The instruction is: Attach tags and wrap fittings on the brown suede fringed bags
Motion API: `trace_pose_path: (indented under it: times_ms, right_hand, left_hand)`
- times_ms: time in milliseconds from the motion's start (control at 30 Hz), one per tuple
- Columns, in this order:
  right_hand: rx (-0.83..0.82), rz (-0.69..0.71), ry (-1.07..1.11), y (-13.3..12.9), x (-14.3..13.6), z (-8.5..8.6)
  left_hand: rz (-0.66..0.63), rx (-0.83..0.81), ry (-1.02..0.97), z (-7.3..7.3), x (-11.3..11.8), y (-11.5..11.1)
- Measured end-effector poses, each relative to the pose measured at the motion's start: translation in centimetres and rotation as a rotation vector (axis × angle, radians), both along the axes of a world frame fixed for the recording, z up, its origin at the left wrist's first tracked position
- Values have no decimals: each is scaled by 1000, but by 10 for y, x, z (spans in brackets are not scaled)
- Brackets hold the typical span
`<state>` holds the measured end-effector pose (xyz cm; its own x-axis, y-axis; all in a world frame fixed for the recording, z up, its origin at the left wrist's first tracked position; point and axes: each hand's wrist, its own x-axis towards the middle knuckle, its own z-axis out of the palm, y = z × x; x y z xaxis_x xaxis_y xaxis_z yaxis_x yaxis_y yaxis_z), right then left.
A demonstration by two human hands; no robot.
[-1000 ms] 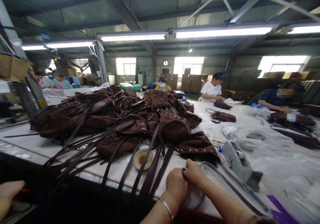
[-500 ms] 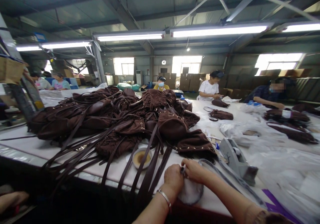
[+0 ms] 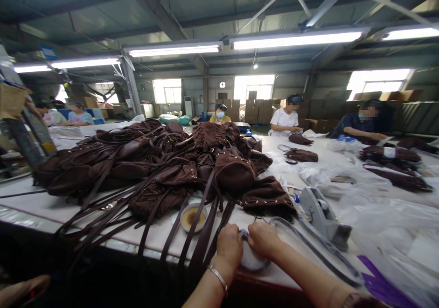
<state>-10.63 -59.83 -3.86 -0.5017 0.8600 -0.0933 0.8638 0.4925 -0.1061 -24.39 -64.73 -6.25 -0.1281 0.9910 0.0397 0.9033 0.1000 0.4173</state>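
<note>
At the table's near edge, my left hand [image 3: 230, 244], with a silver bangle on its wrist, has its fingers closed on a grey band in a whitish, see-through wrap [image 3: 253, 258]. Close beside it, my right hand [image 3: 263, 238] is also closed on this band. A short grey stretch shows between the two fists, and the band curves round below them. Fingertips are mostly hidden. Just left of my hands, a small bowl of yellowish-brown stuff [image 3: 194, 218] stands among dark straps. A dark brown drawstring bag [image 3: 267, 197] lies beyond my hands.
A big heap of brown fringed bags [image 3: 137, 161] covers the left of the table, straps hanging over the edge. To the right are a grey tape dispenser [image 3: 324, 216], a long grey strap [image 3: 318, 248], clear plastic bags [image 3: 384, 225] and purple strips [image 3: 384, 280]. Co-workers sit across the table.
My hands have moved slightly apart, the left one to the left, exposing more of the grey band between them. The view has shifted a little. At lower left, another person's hand has moved.
</note>
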Motion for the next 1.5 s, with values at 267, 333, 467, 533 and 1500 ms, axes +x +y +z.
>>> trace_pose_path:
  times_ms: [267, 333, 467, 533, 1500]
  right_hand:
    - [-7, -135, 37, -1, -3, -6]
    - [-22, -172, 52, 1, -5, -9]
    - [-85, -227, 92, 5, -8, -17]
    - [-127, -219, 115, 6, -9, -19]
    - [-22, 25, -47, -3, -3, 6]
  left_hand:
    - [60, -53, 37, 7, -5, -12]
    - [43, -71, 36, 7, -1, -15]
    - [0, -119, 23, 7, 12, -18]
    - [-7, -140, 22, 8, 17, -18]
    - [-16, -186, 81, 18, -12, -22]
